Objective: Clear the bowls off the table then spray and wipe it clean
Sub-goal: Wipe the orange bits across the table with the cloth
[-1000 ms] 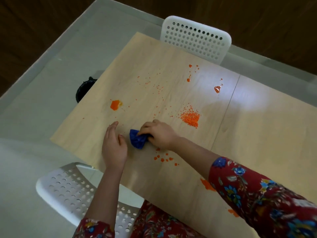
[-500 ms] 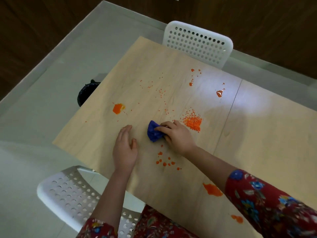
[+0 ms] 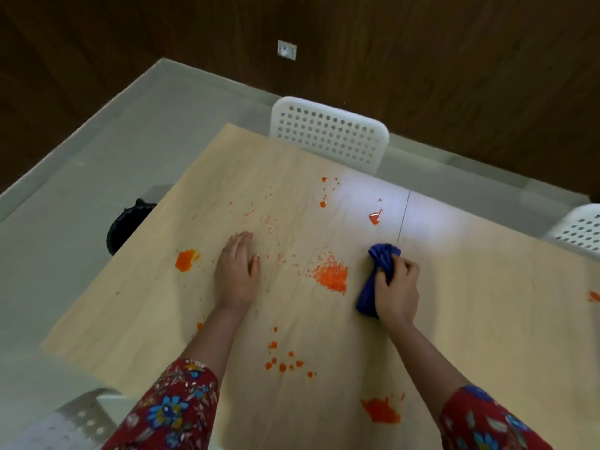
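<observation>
1. While bunched into a wad, the blue cloth (image 3: 378,274) is gripped by the right hand (image 3: 396,292), with the fingers curled tight round it. It is pressed on the table (image 3: 487,306) right of centre, near the seam in the top.
2. Just left of the cloth, apart from it, a heap of orange crumbs (image 3: 331,275) is seen, with finer specks scattered toward the far edge.
3. The left hand (image 3: 235,276) is laid palm down on the table left of the heap. Its fingers are straight and together, the thumb is a little apart, and nothing is held.
4. More orange marks are spread over the top:
   - an orange blot (image 3: 186,259) left of the left hand
   - a wet red drop (image 3: 375,217) beyond the cloth
   - a cluster of drops (image 3: 282,363) between the forearms
   - a smear (image 3: 380,411) at the near side
5. Red floral sleeves (image 3: 168,410) are worn on both arms, with the forearms bare.
6. Outward — a white perforated chair (image 3: 329,138) is set at the far side. A second chair (image 3: 581,229) is cut off at the right edge, and a third chair (image 3: 74,423) shows blurred at bottom left.
7. A black bin (image 3: 128,224) is seen on the grey floor by the table's left side, partly hidden by the top.
8. A socket plate (image 3: 287,49) is mounted on the dark wood wall.
</observation>
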